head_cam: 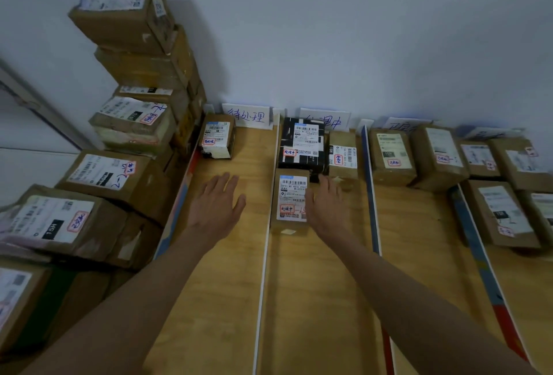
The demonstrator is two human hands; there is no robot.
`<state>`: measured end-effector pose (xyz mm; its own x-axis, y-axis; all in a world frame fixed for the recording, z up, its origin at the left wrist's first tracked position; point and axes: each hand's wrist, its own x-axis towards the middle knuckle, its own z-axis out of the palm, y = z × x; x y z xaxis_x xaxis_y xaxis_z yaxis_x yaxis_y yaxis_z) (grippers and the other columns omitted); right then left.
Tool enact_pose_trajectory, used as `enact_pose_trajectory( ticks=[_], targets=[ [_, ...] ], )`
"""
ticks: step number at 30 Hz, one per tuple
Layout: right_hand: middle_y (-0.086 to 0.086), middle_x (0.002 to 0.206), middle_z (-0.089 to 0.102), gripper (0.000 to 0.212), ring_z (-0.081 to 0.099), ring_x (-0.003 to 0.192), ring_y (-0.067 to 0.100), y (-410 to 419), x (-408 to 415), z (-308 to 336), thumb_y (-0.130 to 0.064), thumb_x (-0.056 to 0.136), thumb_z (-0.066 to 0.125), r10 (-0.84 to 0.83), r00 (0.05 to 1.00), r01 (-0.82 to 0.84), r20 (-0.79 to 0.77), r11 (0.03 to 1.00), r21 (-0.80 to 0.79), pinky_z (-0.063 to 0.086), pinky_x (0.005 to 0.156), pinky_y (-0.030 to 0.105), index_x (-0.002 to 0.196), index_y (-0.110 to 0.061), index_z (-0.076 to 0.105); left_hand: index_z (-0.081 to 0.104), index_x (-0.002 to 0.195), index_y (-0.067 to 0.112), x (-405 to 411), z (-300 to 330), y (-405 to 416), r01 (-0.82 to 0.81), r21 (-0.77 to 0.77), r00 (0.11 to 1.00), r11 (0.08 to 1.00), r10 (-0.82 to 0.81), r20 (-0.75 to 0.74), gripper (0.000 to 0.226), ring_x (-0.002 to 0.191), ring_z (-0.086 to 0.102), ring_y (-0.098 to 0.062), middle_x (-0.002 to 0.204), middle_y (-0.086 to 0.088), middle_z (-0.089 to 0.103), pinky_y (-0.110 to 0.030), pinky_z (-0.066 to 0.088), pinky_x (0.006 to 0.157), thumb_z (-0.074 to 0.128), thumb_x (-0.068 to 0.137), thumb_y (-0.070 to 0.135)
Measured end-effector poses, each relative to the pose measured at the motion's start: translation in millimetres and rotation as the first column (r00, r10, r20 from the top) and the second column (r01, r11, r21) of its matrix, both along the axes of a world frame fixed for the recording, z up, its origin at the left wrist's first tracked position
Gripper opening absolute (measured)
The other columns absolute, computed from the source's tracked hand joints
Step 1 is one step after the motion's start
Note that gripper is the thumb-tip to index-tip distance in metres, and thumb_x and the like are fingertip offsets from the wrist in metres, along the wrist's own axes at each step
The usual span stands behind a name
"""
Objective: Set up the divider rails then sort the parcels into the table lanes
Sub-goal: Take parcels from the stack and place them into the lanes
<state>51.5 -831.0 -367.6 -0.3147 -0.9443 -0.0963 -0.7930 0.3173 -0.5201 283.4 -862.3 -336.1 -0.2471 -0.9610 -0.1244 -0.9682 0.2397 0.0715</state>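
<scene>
On the long wooden table (314,300), split by upright white divider rails (264,255), I see my left hand (217,205) spread flat, holding nothing. My right hand (326,207), fingers straight, touches the small brown cardboard parcel (288,201) in the middle lane.

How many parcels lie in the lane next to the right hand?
3: a black parcel at the wall end, a brown parcel beside it on its right, and a nearer brown parcel touching the right hand.
</scene>
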Motion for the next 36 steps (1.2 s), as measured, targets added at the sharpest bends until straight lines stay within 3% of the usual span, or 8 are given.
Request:
enact_pose_trajectory(
  ticks=[3, 6, 10, 14, 17, 29, 33, 36],
  targets=[
    [0.009, 0.163, 0.017, 0.06, 0.011, 0.152, 0.027, 3, 3, 34, -0.041, 0.105, 0.028, 0.139, 0.973, -0.141, -0.182, 0.99, 0.004, 0.011, 0.124, 0.045, 0.156, -0.012, 0.018, 0.026, 0.154, 0.021, 4, 30, 1, 0.029, -0.047, 1.0, 0.998, -0.028, 0.014, 0.058, 0.147, 0.023, -0.021, 0.161, -0.003, 0.026, -0.039, 0.016, 0.121, 0.029, 0.103, 0.048],
    [0.007, 0.165, 0.007, 0.063, 0.004, 0.153, 0.028, 8, 18, 66, -0.043, 0.105, 0.027, 0.205, 0.943, -0.21, -0.262, 0.978, 0.008, 0.006, 0.125, 0.047, 0.158, -0.015, 0.01, 0.026, 0.154, 0.02, 16, 62, 5, 0.04, -0.069, 0.999, 0.997, -0.04, -0.005, 0.059, 0.148, 0.02, -0.023, 0.161, -0.004, 0.025, -0.041, 0.014, 0.122, 0.028, 0.103, 0.048],
    [0.007, 0.166, 0.006, 0.063, 0.004, 0.153, 0.028, 10, 50, 102, -0.043, 0.104, 0.028, 0.211, 0.942, -0.228, -0.26, 0.973, -0.036, 0.005, 0.124, 0.047, 0.158, -0.015, 0.01, 0.026, 0.154, 0.019, 45, 104, 14, -0.006, -0.119, 1.0, 0.993, 0.006, -0.007, 0.06, 0.148, 0.02, -0.023, 0.161, -0.004, 0.025, -0.041, 0.013, 0.122, 0.027, 0.103, 0.049],
    [0.008, 0.165, 0.011, 0.063, 0.007, 0.152, 0.028, 12, 91, 132, -0.042, 0.104, 0.03, 0.23, 0.939, -0.26, -0.255, 0.962, -0.088, 0.006, 0.124, 0.045, 0.158, -0.013, 0.013, 0.038, 0.147, 0.017, 90, 138, 25, -0.031, -0.177, 0.999, 0.984, 0.028, -0.02, 0.053, 0.142, 0.033, -0.026, 0.153, -0.006, 0.038, -0.045, 0.023, 0.119, 0.03, 0.102, 0.046],
    [0.01, 0.163, 0.017, 0.062, 0.012, 0.151, 0.03, 13, 127, 148, -0.04, 0.103, 0.032, 0.251, 0.932, -0.289, -0.263, 0.95, -0.119, 0.01, 0.124, 0.047, 0.156, -0.012, 0.017, 0.043, 0.143, 0.016, 131, 154, 30, -0.078, -0.207, 0.997, 0.975, 0.074, -0.027, 0.052, 0.138, 0.038, -0.027, 0.15, -0.008, 0.043, -0.045, 0.027, 0.117, 0.031, 0.101, 0.045],
    [0.011, 0.157, 0.031, 0.057, 0.029, 0.144, 0.029, 18, 300, 146, -0.035, 0.103, 0.037, 0.247, 0.955, -0.273, -0.164, 0.949, -0.161, 0.025, 0.119, 0.046, 0.153, -0.01, 0.026, 0.035, 0.15, 0.016, 322, 139, 11, -0.108, -0.192, 0.994, 0.975, 0.106, -0.025, 0.058, 0.144, 0.032, -0.028, 0.158, -0.01, 0.033, -0.043, 0.02, 0.118, 0.031, 0.102, 0.048],
    [0.011, 0.15, 0.039, 0.055, 0.04, 0.136, 0.03, 16, 351, 136, -0.036, 0.103, 0.039, 0.249, 0.961, -0.26, -0.12, 0.961, -0.093, 0.035, 0.112, 0.045, 0.151, -0.012, 0.026, 0.031, 0.152, 0.016, 362, 125, 0, -0.068, -0.128, 0.997, 0.989, 0.064, -0.035, 0.058, 0.144, 0.032, -0.028, 0.159, -0.009, 0.029, -0.044, 0.021, 0.119, 0.031, 0.103, 0.047],
    [0.012, 0.136, 0.046, 0.049, 0.049, 0.124, 0.03, 14, 380, 127, -0.029, 0.101, 0.043, 0.256, 0.962, -0.261, -0.099, 0.964, -0.045, 0.044, 0.099, 0.044, 0.145, -0.013, 0.028, 0.029, 0.153, 0.015, 380, 114, -8, -0.052, -0.07, 0.998, 0.996, 0.049, -0.048, 0.058, 0.143, 0.032, -0.029, 0.16, -0.009, 0.028, -0.043, 0.024, 0.119, 0.032, 0.103, 0.045]
  ],
)
